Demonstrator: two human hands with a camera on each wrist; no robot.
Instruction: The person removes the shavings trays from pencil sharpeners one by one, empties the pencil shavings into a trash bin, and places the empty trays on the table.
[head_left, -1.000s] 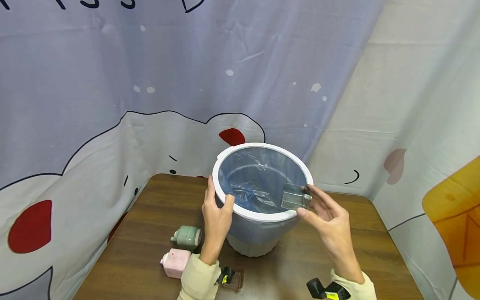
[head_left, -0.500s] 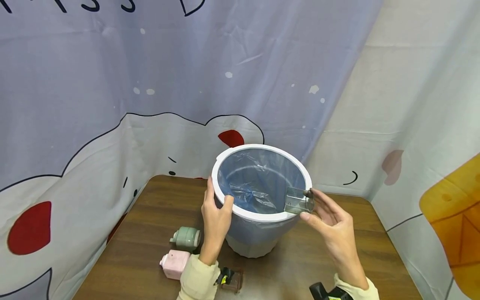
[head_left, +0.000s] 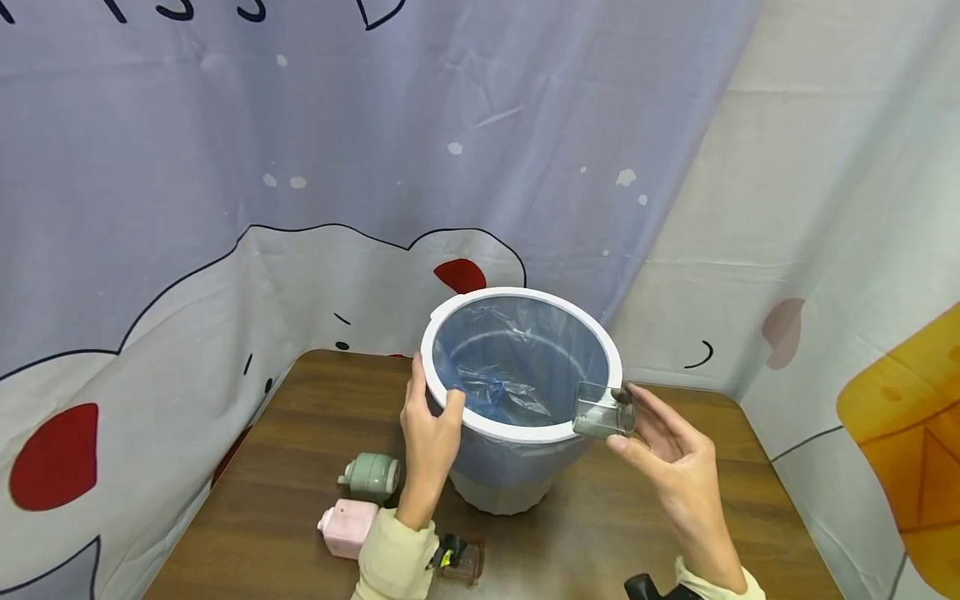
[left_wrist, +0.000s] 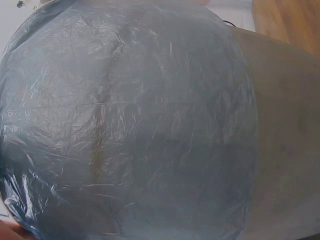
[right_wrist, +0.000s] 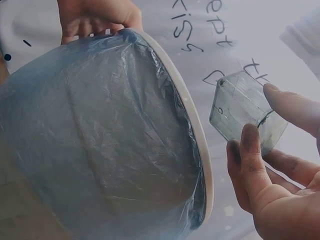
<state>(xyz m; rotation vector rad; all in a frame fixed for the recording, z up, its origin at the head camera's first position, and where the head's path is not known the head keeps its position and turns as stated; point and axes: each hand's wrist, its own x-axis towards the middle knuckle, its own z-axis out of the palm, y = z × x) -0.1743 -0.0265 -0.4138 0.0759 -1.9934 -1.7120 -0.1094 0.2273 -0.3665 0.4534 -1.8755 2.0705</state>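
Observation:
A white-rimmed trash can [head_left: 517, 433] lined with a thin blue bag [head_left: 502, 396] stands on the table. My left hand [head_left: 432, 437] grips its left side, thumb at the rim and fingers along the outer wall. At the near right of the rim, my right hand [head_left: 675, 467] pinches a small clear grey angular container [head_left: 602, 410] between thumb and fingers. In the right wrist view, that see-through container [right_wrist: 245, 112] is apart from the rim, with the fingertips on its sides. The left wrist view shows mostly the bag folded over the can's outer wall [left_wrist: 130, 120].
Left of the left forearm lie a green bottle [head_left: 372, 477] and a pink square bottle [head_left: 348, 528]. A brown see-through bottle [head_left: 468, 562] lies by the left wrist, partly hidden. A printed curtain [head_left: 337, 167] hangs behind the wooden table [head_left: 285, 475].
My right hand has drawn the clear container a little right and down, from inside the can's opening to over the near-right rim. The left hand has kept its place on the can.

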